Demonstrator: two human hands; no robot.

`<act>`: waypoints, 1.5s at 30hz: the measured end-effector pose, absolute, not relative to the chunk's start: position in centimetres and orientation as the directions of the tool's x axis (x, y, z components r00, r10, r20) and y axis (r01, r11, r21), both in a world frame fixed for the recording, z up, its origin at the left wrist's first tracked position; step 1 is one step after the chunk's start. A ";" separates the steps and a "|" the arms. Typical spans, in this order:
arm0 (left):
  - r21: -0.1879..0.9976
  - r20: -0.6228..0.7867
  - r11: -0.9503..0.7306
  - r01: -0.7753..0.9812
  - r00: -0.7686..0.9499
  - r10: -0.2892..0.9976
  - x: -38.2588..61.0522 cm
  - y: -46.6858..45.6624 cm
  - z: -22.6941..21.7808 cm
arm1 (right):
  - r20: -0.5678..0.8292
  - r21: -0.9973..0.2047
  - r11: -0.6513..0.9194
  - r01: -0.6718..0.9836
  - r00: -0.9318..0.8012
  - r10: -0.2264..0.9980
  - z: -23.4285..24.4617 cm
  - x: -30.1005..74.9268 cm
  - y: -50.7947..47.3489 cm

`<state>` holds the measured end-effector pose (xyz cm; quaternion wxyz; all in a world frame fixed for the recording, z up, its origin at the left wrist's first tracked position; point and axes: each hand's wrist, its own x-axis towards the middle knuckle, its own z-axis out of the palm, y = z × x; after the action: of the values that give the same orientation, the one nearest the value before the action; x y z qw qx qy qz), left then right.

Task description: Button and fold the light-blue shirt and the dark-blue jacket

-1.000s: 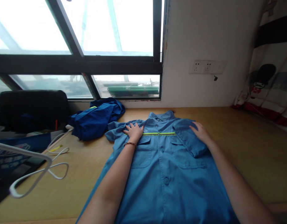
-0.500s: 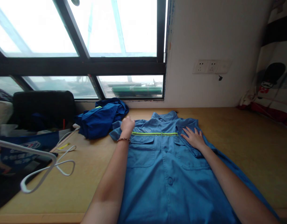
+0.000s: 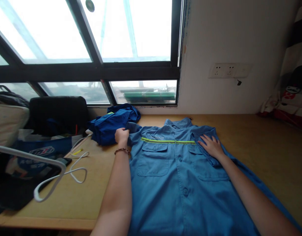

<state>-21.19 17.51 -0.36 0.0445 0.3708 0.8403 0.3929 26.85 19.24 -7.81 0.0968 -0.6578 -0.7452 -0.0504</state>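
Observation:
A blue work shirt [image 3: 163,183] lies front up on the wooden table, its collar toward the window wall. A yellow-green stripe [image 3: 168,141] crosses its chest above two flap pockets. My left hand [image 3: 121,137], with a beaded bracelet at the wrist, is closed on the end of the shirt's left-side sleeve [image 3: 134,127] and holds it outward. My right hand [image 3: 211,146] rests flat with fingers spread on the right shoulder area, where the other sleeve lies folded over the chest.
A crumpled darker blue garment [image 3: 113,124] lies beyond my left hand. White cable [image 3: 78,177] loops over the table's left side. Bags [image 3: 42,150] and a black chair back [image 3: 58,113] stand at the left. Wall sockets [image 3: 229,70] and a patterned curtain [image 3: 295,78] are at the right.
My left hand has moved left from the shirt's shoulder area, drawing the sleeve end outward. My right hand stays flat on the shirt. The view has turned slightly left.

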 end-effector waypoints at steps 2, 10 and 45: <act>0.684 0.320 0.474 0.554 -0.812 0.488 -21.7 17.6 0.2 | 0.217 -0.048 0.134 0.990 -0.120 0.969 -7.9 26.9 19.3; 0.665 0.163 0.657 0.356 -0.927 0.337 -23.0 17.1 -1.2 | 0.224 -0.045 0.134 0.990 -0.120 0.967 -7.8 26.9 19.2; 0.463 0.178 0.302 0.833 -0.422 0.889 -11.7 19.9 -2.8 | 0.225 -0.070 0.144 0.987 -0.125 0.966 -7.7 26.7 19.1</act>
<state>-11.69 19.88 -2.83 0.0557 0.5349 0.8049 0.2507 26.74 19.07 -7.74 0.1083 -0.6526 -0.7484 -0.0479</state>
